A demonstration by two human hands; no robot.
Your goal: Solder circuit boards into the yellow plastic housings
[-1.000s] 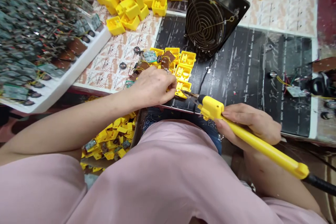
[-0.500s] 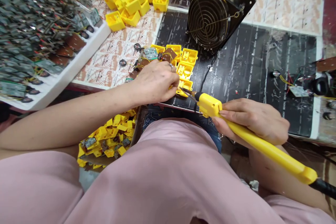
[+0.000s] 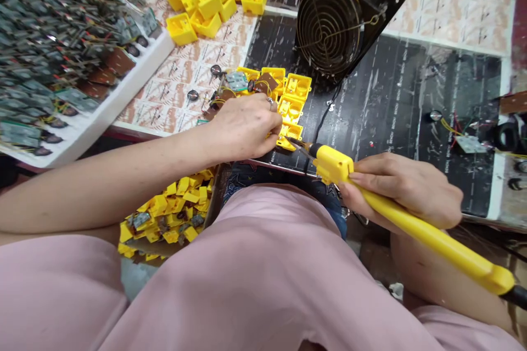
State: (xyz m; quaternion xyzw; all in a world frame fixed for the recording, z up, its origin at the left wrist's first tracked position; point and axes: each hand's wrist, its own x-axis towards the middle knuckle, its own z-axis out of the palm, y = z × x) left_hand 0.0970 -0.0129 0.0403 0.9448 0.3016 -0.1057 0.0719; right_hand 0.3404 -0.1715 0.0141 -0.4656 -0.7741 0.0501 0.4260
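Note:
My right hand (image 3: 405,189) is closed round the handle of a yellow soldering iron (image 3: 432,236), which has a black cable at its rear end. Its thin metal tip points left at a small open yellow plastic case (image 3: 286,143) by the bench's front edge; whether they touch is hard to tell. At that case my left hand (image 3: 249,126) is closed, fingers bent down and their tips mostly hidden, with yellow plastic showing between them. Beyond it more open yellow cases (image 3: 297,86) stand in rows. Circuit boards with wires (image 3: 236,81) lie on and beside them.
A black fan (image 3: 329,33) stands behind the rows, its cable running forward. At left is a white foam tray (image 3: 111,104) full of circuit boards. Yellow cases (image 3: 203,0) are heaped at the back, and more fill a box (image 3: 177,208) below the bench. A wired board (image 3: 471,143) lies right.
My right hand and the soldering iron have shifted slightly to the right. My left hand stays at the same case. The whole view has moved a little.

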